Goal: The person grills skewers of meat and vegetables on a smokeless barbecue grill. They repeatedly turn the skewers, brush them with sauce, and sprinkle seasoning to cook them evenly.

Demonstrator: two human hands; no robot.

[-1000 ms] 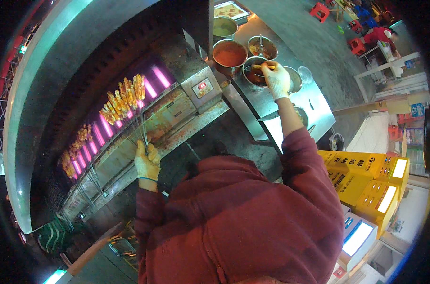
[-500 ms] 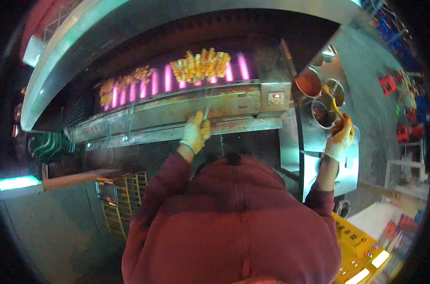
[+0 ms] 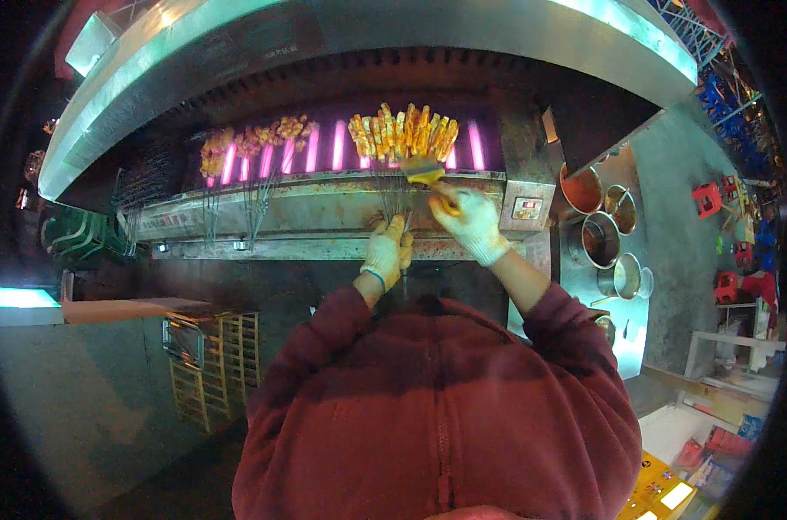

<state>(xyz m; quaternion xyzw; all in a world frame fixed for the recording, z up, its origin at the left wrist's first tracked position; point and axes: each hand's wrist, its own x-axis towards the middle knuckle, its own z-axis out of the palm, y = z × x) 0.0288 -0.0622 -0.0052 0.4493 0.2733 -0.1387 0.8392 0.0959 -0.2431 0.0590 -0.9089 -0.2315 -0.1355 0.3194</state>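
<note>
Gloved in off-white, my left hand is closed round the handle ends of a bundle of metal skewers. Browned pieces of food on those skewers lie fanned out over the glowing pink-violet bars of the grill. My right hand, also gloved, grips a basting brush by its handle. The brush's head is at the lower edge of the fanned food, close to or touching it; which one I cannot tell. More skewered pieces lie farther left on the grill, their sticks pointing toward me.
Above the grill hangs a curved metal hood. A control box sits at the grill's right end. On the steel side table stand several pots, one a reddish sauce pot. A wooden slatted rack stands at the lower left.
My right hand has swung left from the pots to the grill with the brush. My left hand stays on the skewers. The whole view has shifted somewhat.
</note>
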